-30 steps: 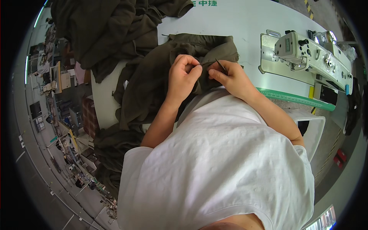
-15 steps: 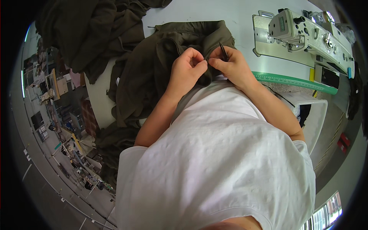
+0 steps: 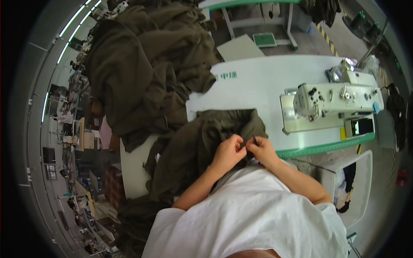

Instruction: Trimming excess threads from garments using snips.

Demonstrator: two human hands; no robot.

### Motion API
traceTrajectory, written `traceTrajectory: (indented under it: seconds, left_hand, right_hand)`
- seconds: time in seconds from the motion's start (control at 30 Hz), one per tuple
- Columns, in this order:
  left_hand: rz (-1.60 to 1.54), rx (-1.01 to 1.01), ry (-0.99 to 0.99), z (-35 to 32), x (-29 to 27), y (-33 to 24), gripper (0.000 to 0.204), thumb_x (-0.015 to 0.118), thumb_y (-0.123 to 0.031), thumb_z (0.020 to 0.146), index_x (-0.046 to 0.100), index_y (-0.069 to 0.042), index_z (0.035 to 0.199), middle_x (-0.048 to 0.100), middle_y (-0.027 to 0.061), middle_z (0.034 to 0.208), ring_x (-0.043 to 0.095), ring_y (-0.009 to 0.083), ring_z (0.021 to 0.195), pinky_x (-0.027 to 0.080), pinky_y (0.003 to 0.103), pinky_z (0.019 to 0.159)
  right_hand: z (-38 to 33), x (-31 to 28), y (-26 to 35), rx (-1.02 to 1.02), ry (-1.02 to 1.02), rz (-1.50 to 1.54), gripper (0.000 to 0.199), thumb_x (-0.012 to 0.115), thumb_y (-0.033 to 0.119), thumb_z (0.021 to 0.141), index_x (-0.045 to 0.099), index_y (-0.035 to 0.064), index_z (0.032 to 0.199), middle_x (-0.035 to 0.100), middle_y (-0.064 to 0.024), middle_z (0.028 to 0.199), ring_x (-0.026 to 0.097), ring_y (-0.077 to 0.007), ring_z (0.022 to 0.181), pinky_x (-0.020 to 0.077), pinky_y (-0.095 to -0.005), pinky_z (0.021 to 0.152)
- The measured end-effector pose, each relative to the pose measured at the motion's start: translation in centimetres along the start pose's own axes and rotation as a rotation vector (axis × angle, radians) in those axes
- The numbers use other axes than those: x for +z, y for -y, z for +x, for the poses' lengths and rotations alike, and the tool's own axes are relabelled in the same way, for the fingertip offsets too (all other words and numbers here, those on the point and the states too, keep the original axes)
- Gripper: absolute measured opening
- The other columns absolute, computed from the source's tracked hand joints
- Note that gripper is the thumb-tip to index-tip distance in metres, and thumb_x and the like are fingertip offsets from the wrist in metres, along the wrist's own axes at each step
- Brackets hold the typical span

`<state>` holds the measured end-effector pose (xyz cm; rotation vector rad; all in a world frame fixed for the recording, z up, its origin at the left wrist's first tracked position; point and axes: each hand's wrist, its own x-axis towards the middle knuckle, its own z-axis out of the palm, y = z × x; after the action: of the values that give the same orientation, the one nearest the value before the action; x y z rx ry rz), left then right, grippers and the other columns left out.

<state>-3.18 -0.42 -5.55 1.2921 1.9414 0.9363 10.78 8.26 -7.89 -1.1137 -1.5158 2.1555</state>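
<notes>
A dark olive garment [image 3: 180, 157] lies bunched on the near edge of the white table in front of me. My left hand [image 3: 228, 155] is closed in a pinch at the garment's fabric, thumb against fingertips. Close beside it, my right hand [image 3: 264, 153] has its fingers closed around a small dark pointed tool [image 3: 255, 140], whose tip sticks up past the knuckles. Its exact kind is too small to make out. Both sets of fingertips nearly meet over the cloth, and what lies between them is hidden.
A large heap of similar olive garments [image 3: 146, 73] covers the left of the white table [image 3: 254, 86]. At the right stands a sewing machine [image 3: 335, 101], with a green ruler strip [image 3: 309, 150] along the front edge. A white bin [image 3: 365, 185] holding dark cloth is below right.
My view has tilted up, so hands, garment and machine sit lower and more of the far table shows. Both hands stay pinched close together at the garment.
</notes>
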Motion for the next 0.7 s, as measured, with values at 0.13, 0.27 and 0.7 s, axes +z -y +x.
traceTrajectory:
  seconds: [0.13, 0.27, 0.7]
  left_hand:
    - [-0.187, -0.015, 0.041, -0.9, -0.4, 2.4, 0.022, 0.065, -0.011, 0.082, 0.059, 0.0, 0.099, 0.065, 0.0091, 0.077, 0.063, 0.017, 0.066, 0.05, 0.03, 0.06]
    - [-0.359, -0.199, 0.189, -1.3, -0.7, 2.9, 0.018, 0.062, -0.011, 0.086, 0.06, 0.001, 0.1, 0.064, 0.0039, 0.079, 0.061, 0.0111, 0.067, 0.049, 0.025, 0.059]
    - [-0.817, -0.255, -0.022, -0.1, -2.9, 3.4, 0.008, 0.06, -0.007, 0.088, 0.059, -0.002, 0.094, 0.063, 0.0032, 0.083, 0.061, 0.01, 0.069, 0.052, 0.023, 0.06]
  right_hand:
    - [-1.8, 0.2, -0.3, -0.019, 0.034, 0.012, 0.01, 0.057, 0.01, 0.089, 0.062, 0.0018, 0.092, 0.061, -0.0001, 0.076, 0.049, -0.006, 0.059, 0.0395, -0.0224, 0.05]
    - [-0.5, -1.5, -4.0, 0.001, -0.021, -0.013, 0.019, 0.05, 0.002, 0.09, 0.058, 0.0016, 0.107, 0.064, -0.0054, 0.091, 0.056, -0.0108, 0.066, 0.0473, -0.0265, 0.057]
    - [4.5, 2.5, 4.4, -0.556, 0.253, -0.295, 0.025, 0.047, 0.002, 0.092, 0.06, 0.0, 0.114, 0.065, -0.0086, 0.1, 0.06, -0.0161, 0.094, 0.0474, -0.0279, 0.083]
